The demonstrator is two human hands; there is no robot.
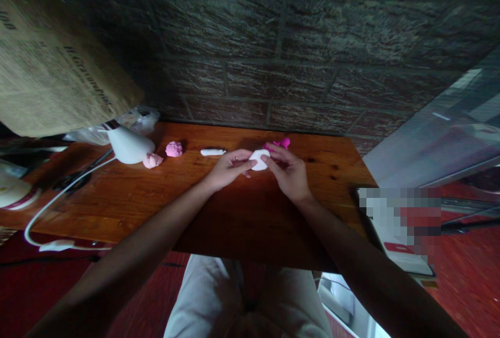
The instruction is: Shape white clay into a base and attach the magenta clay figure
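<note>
A smooth, white, rounded lump of what looks like modelling clay (258, 161) is held between my two hands, above the wooden table. My left hand (229, 169) pinches its left side, with the thumb on its face. My right hand (291, 172) grips the right side, thumb also on top; the fingers behind are partly hidden. Just past my right fingers lies a bright magenta object (284, 143), partly covered by them, its kind unclear. A short white tube-like stick (212, 152) with a dark tip lies left of my left fingers.
Two crumpled pink lumps (174, 149) sit by the white base of a lamp (133, 145), which has a newsprint-patterned shade (58, 62). Its white cord (35, 218) loops over the front edge of the table (128, 208). A brick-patterned wall (250, 30) stands behind.
</note>
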